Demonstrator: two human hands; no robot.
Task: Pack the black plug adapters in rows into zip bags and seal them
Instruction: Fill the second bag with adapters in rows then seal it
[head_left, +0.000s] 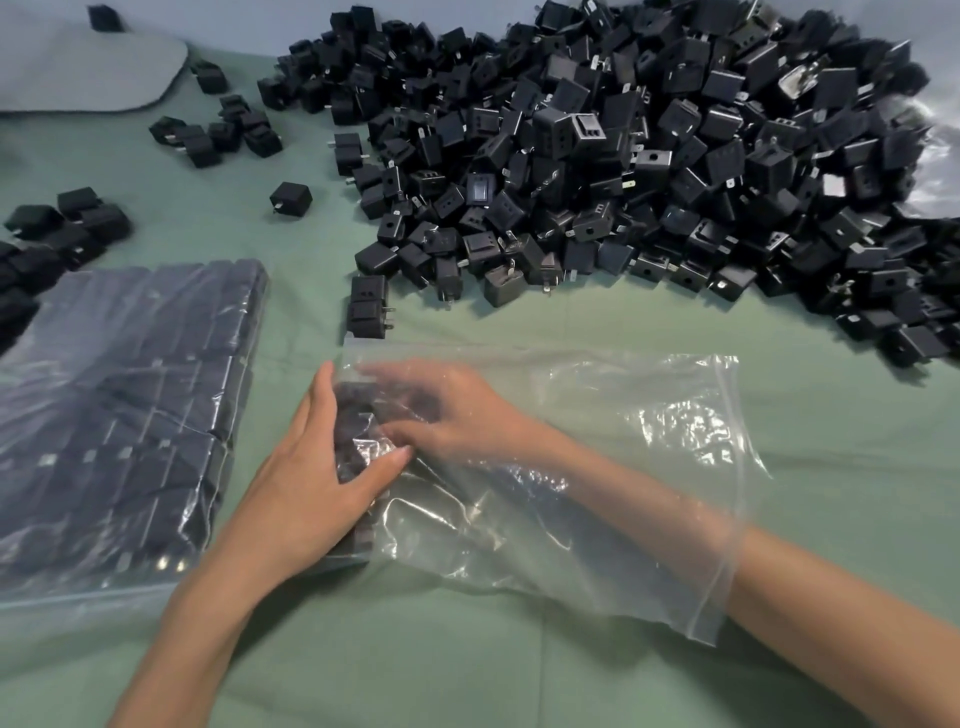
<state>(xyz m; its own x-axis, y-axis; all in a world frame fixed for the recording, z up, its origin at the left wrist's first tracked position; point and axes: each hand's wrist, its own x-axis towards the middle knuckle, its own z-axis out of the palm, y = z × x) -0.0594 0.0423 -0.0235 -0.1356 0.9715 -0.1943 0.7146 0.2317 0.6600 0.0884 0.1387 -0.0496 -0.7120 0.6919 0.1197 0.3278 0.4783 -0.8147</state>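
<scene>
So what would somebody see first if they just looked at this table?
Most likely the huge heap of black plug adapters spread across the far right of the green cloth. Next, near the middle, the right hand reaches inside a clear zip bag where a few adapters lie, while the left hand rests on it from outside. On the left lies a full bag with adapters packed in neat rows.
</scene>
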